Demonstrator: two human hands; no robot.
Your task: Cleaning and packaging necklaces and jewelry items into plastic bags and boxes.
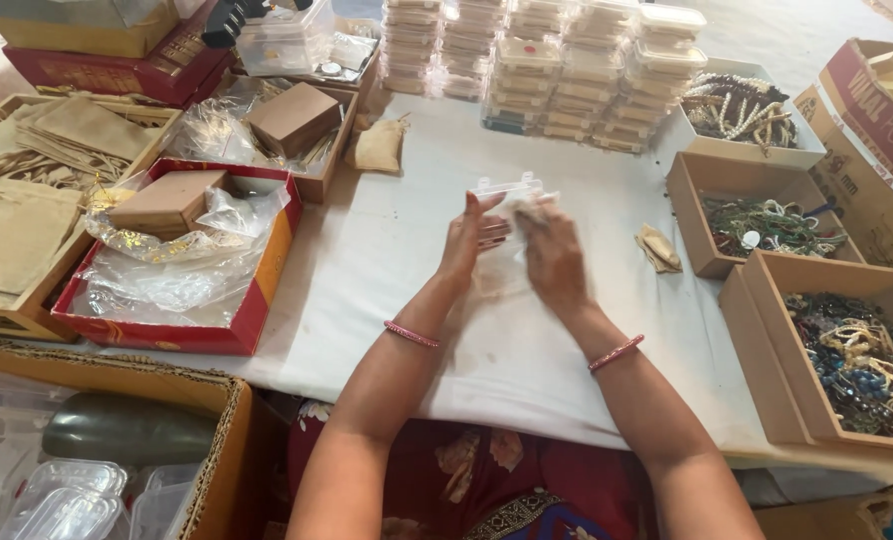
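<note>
A person sits at a desk covered in white cloth, both bare hands meeting over a small clear plastic box, which serves as the landmark here. Far to the left of the box lies a wooden tray of tan cloth pouches, then a red tray lined with crinkled plastic and holding a brown cardboard box. Just left of the clear box and slightly nearer the person, the left hand is curled, its grip closed on the box's left edge. The box lies open, its long axis running left to right, its hinged edge away from the person, so it sits just beyond both grips. The right hand, equally near, pinches something pale and blurred against the box's right side; what it holds cannot be told. Behind the box stand stacks of clear plastic boxes. Right of it lies a tan pouch, then open cardboard boxes of beaded jewellery.
</note>
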